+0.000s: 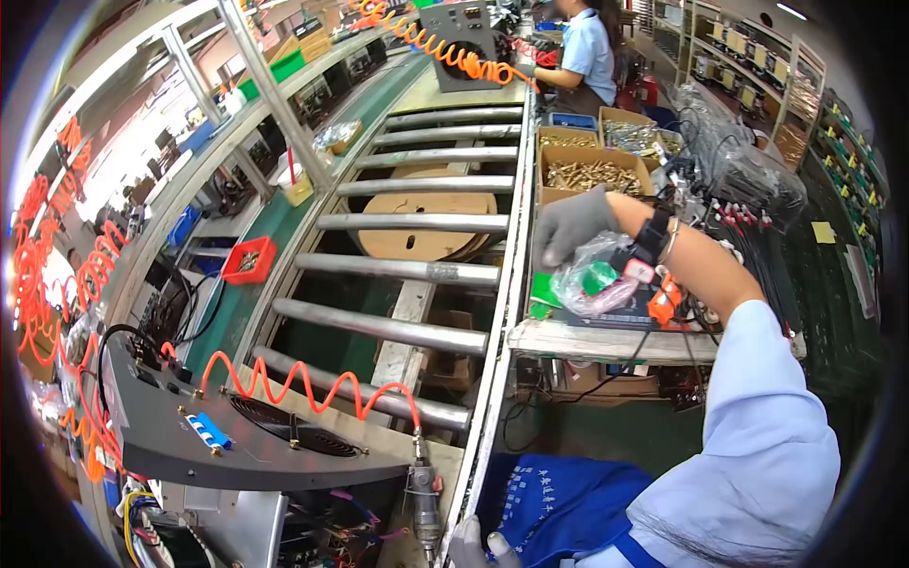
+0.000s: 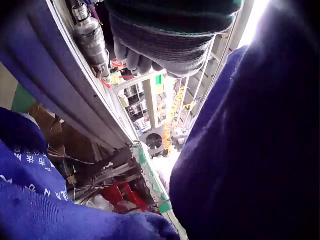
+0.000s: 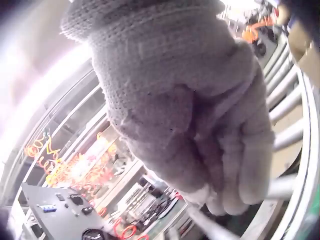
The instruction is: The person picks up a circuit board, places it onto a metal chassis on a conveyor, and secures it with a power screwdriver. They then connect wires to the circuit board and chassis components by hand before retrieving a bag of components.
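Observation:
The right hand (image 1: 576,227), in a grey glove, hovers at the near side of a carton of brass-coloured parts (image 1: 595,176), beside a clear plastic bag (image 1: 592,284). In the right wrist view the fingers of this hand (image 3: 195,120) are curled together with the thumb against them, and no object shows in them. At the bottom edge of the head view is the gloved left hand (image 1: 481,549), partly cut off, right of a metal air screwdriver (image 1: 423,497). The left wrist view shows its loosely bent fingers (image 2: 132,60) near the screwdriver (image 2: 91,40), apparently holding nothing.
A dark panel (image 1: 275,440) with a fan grille lies at the lower left, under a coiled orange hose (image 1: 312,379). Metal rollers (image 1: 379,327) run up the middle. A red bin (image 1: 249,260) stands left. Cables and bagged parts crowd the right bench; another person (image 1: 587,57) is beyond.

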